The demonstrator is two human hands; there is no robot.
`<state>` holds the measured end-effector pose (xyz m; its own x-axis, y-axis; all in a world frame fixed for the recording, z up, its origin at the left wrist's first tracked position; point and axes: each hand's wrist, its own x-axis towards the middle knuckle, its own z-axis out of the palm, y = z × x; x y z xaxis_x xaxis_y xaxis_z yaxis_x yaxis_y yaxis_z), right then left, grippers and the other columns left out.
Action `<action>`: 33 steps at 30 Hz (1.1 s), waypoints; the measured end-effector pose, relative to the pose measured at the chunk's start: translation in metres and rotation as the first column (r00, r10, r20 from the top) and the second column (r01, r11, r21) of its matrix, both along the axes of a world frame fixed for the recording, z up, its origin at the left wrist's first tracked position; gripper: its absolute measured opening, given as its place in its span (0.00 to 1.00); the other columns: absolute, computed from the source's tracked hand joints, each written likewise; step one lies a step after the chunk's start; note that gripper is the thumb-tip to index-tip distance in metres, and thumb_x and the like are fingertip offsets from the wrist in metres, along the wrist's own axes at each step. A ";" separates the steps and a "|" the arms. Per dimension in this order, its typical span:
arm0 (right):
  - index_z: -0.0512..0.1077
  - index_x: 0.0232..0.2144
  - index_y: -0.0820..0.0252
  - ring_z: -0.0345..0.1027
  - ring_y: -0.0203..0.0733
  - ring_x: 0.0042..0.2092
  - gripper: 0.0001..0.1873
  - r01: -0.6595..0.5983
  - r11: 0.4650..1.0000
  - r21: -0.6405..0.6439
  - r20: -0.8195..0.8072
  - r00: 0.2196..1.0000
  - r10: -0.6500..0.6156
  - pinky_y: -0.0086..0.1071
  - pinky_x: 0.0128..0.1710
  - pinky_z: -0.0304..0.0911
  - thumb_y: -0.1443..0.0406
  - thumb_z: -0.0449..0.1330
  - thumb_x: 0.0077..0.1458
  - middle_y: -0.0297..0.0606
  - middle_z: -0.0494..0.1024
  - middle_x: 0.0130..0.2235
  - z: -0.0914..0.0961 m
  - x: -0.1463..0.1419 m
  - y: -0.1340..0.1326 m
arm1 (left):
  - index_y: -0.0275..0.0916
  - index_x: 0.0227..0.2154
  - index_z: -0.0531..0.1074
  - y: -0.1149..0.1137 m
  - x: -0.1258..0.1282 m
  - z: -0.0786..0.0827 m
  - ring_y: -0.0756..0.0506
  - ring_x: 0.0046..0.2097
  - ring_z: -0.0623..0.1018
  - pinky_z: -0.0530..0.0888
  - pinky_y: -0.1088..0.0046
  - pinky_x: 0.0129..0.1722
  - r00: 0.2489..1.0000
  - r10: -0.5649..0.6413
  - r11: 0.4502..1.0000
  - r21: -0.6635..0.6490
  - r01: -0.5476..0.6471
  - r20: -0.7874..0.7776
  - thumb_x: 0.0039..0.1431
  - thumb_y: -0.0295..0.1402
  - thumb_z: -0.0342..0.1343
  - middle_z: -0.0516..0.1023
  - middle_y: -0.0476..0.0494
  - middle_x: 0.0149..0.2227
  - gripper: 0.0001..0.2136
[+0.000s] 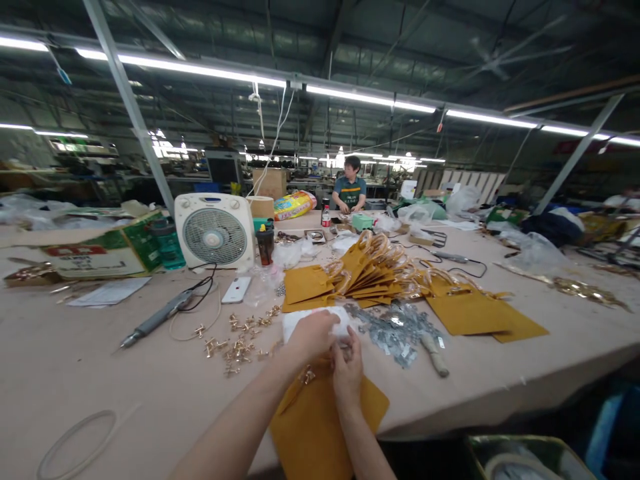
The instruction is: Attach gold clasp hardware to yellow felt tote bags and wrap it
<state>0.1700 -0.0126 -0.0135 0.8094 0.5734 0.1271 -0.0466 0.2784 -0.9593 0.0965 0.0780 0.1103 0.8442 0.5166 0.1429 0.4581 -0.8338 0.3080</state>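
My left hand (314, 332) reaches over a white pad (295, 321), fingers bent down and closed; whatever they grip is hidden beneath them. Close beside it, my right hand (349, 367) has its thumb and fingers pinched at the upper end of a mustard-yellow bag panel (310, 433). The panel lies near the table's front edge, under both forearms. A small gold fitting (307, 377) shows on the panel by my left wrist. Loose gold fittings (241, 348) are scattered to the left. A pile of thin grey metal plates (400, 328) lies to the right.
Behind my hands is a stack of yellow panels with clear-wrapped handles (367, 270); more panels (465, 310) lie right. A fan (213, 233), phone (236, 290) and corded grey tool (157, 320) stand or lie left. A cloth-wrapped rod (434, 357) is near the plates. A co-worker (349, 190) sits opposite.
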 end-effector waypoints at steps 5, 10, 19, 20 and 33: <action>0.64 0.56 0.53 0.65 0.35 0.27 0.33 -0.005 0.997 0.075 -0.090 0.996 0.012 0.29 0.25 0.61 0.48 0.67 0.55 0.33 0.73 0.41 -0.005 0.002 0.005 | 0.38 0.35 0.80 0.000 0.012 0.004 0.37 0.43 0.80 0.74 0.62 0.43 0.997 0.012 0.997 0.081 -0.007 -0.073 0.64 0.32 0.55 0.80 0.36 0.40 0.08; 0.66 0.47 0.54 0.64 0.36 0.27 0.24 -0.022 0.991 0.128 -0.103 0.994 0.036 0.28 0.25 0.61 0.48 0.65 0.58 0.28 0.72 0.33 0.002 -0.001 0.002 | 0.39 0.31 0.79 -0.007 0.009 0.004 0.39 0.49 0.76 0.70 0.65 0.46 1.000 -0.016 0.995 0.101 0.016 0.002 0.66 0.34 0.55 0.78 0.38 0.42 0.11; 0.69 0.33 0.55 0.65 0.40 0.27 0.22 -0.071 0.997 0.019 -0.035 0.997 0.071 0.31 0.26 0.62 0.43 0.57 0.64 0.29 0.71 0.25 0.011 0.003 -0.002 | 0.39 0.27 0.74 -0.020 0.014 -0.026 0.46 0.36 0.74 0.67 0.72 0.36 0.960 0.170 0.978 -0.157 -0.137 0.221 0.69 0.34 0.46 0.75 0.46 0.31 0.16; 0.68 0.32 0.54 0.64 0.39 0.27 0.22 -0.084 0.996 0.023 -0.034 0.996 0.085 0.31 0.26 0.61 0.44 0.56 0.64 0.29 0.70 0.25 0.009 0.005 -0.001 | 0.39 0.27 0.74 -0.020 0.013 -0.031 0.46 0.35 0.74 0.67 0.72 0.36 0.953 0.183 0.973 -0.181 -0.141 0.241 0.68 0.33 0.46 0.75 0.46 0.31 0.16; 0.64 0.25 0.54 0.59 0.40 0.31 0.18 -0.019 0.998 -0.062 0.157 0.987 0.028 0.31 0.32 0.55 0.50 0.56 0.61 0.28 0.65 0.26 0.007 0.002 0.001 | 0.39 0.26 0.74 -0.007 0.013 -0.045 0.44 0.39 0.74 0.67 0.68 0.42 0.837 0.303 0.943 -0.272 -0.192 0.456 0.64 0.31 0.50 0.75 0.44 0.33 0.12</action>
<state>0.1716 -0.0113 -0.0060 0.7681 0.6025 0.2169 0.1005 0.2210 -0.9701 0.1091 0.0709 0.0657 0.5341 0.7625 0.3651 0.3862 -0.6043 0.6970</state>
